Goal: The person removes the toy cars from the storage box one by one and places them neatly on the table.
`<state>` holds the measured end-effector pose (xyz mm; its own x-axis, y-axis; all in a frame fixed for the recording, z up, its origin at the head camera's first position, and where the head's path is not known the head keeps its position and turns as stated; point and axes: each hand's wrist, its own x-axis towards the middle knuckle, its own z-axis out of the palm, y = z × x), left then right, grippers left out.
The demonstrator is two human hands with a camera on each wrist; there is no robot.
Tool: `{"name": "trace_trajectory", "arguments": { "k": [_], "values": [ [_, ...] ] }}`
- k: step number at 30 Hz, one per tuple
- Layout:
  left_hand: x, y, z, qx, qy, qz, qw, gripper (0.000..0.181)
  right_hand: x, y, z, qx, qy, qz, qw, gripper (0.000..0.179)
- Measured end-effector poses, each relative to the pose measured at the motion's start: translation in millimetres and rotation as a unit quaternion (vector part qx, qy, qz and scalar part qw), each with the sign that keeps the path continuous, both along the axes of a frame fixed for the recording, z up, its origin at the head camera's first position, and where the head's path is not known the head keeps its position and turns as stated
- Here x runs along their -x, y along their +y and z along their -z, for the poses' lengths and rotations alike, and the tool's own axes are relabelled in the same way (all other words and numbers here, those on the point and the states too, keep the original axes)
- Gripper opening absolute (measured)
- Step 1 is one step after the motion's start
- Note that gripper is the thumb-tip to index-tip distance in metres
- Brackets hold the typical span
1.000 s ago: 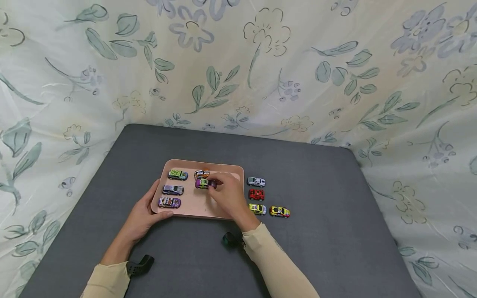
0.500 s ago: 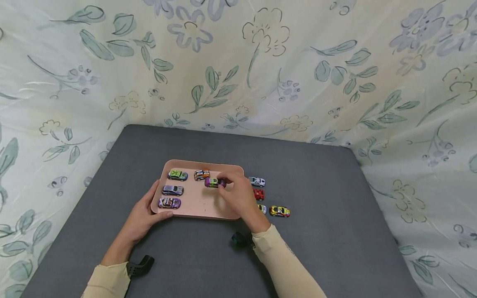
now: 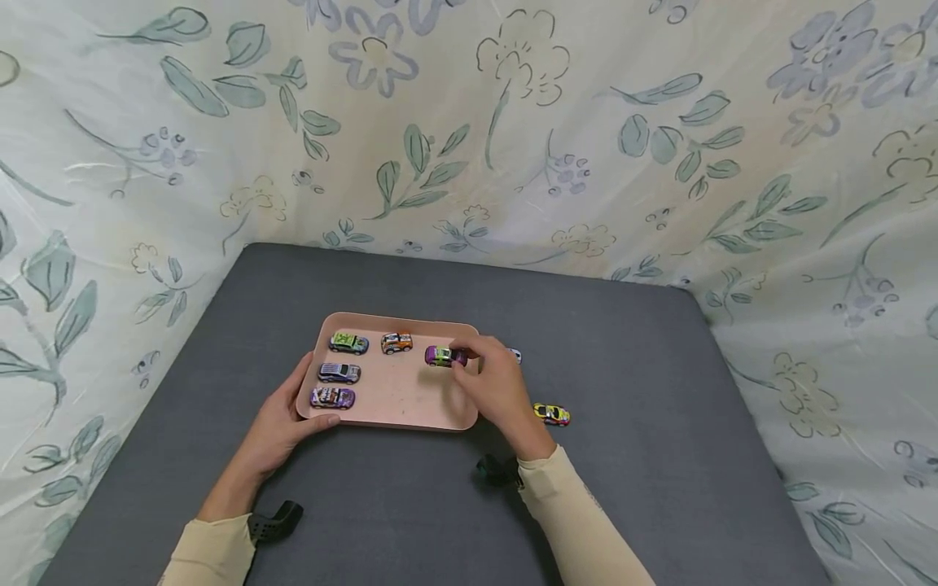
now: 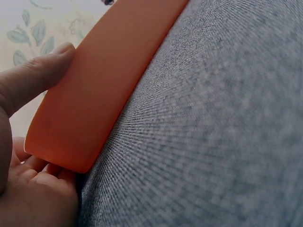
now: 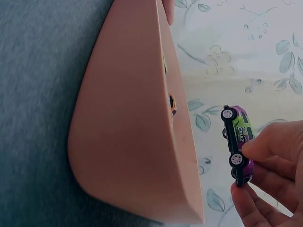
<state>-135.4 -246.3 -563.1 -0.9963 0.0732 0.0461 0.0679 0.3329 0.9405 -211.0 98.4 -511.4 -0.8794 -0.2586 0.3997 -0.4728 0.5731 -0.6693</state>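
Observation:
My right hand [image 3: 504,395] pinches a purple and green toy car [image 3: 440,356] above the right part of a pink tray [image 3: 399,403]. In the right wrist view, thumb and fingers hold the car [image 5: 239,137] by one end, its wheels showing, clear of the tray wall [image 5: 128,118]. My left hand [image 3: 274,427] grips the tray's left end, thumb at the near rim and fingers round the side. Inside the tray stand a green car [image 3: 348,343], an orange car [image 3: 396,343], a silver car [image 3: 339,373] and a purple-white car [image 3: 332,398].
Right of the tray, a yellow and red car [image 3: 551,414] stands on the dark grey table [image 3: 645,488]. A white car [image 3: 517,356] is mostly hidden behind my right hand. A floral cloth [image 3: 454,89] hangs behind the table.
My right hand has moved right with the purple and green car, away from the orange car. It now covers most of the cars beside the tray. My left hand has stayed on the tray.

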Motion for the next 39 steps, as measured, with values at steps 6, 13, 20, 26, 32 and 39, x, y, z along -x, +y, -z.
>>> {"name": "trace_trajectory", "arguments": {
  "k": [6, 13, 20, 26, 32, 39],
  "values": [
    [0.2, -0.5, -1.3, 0.001, -0.002, 0.001, 1.0000, 0.117, 0.1, 8, 1.3, 0.001, 0.006, 0.004, 1.0000, 0.023],
    [0.9, -0.7, -2.7, -0.005, -0.006, 0.003, 1.0000, 0.117, -0.6, 18, -2.3, 0.011, -0.008, 0.012, 0.9998, 0.024],
    [1.6, -2.0, -5.7, 0.002, -0.012, -0.004, 0.9999, 0.118, 0.5, 28, -7.0, -0.002, -0.022, 0.030, 0.9993, 0.024],
    [3.3, 0.0, -7.5, 0.004, -0.012, -0.001, 0.9999, 0.117, 0.2, 37, -9.6, 0.004, -0.018, 0.033, 0.9993, 0.024],
    [4.6, 2.4, -5.7, -0.005, -0.013, 0.001, 0.9999, 0.118, -0.8, 49, -9.1, 0.010, -0.007, 0.045, 0.9989, 0.024],
    [3.4, 2.1, -4.1, -0.019, 0.001, 0.006, 0.9998, 0.115, -0.5, 62, -9.6, 0.012, 0.000, 0.052, 0.9986, 0.025]
  ]
}}
